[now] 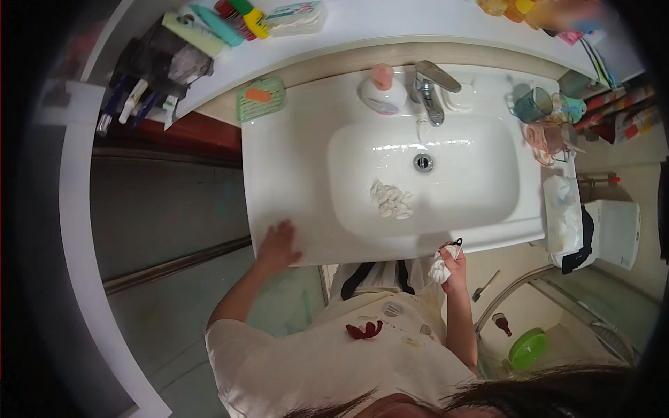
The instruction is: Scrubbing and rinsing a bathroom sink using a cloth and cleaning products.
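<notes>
My left hand is at the front left corner of the white ceramic washbasin top, fingers apart and slightly blurred. It holds nothing; whether it touches the surface I cannot tell. In front of the basin's front edge, my right hand grips a bunched white cloth. A small black loop sticks out above those fingers. Another crumpled white cloth lies in the basin bowl, left of and nearer to me than the metal drain.
Behind the bowl stand a chrome faucet and a pump soap bottle. A green soap dish holds an orange bar at the back left. Cups crowd the right rim, near a white plastic pack. Tubes and bottles line the upper shelf.
</notes>
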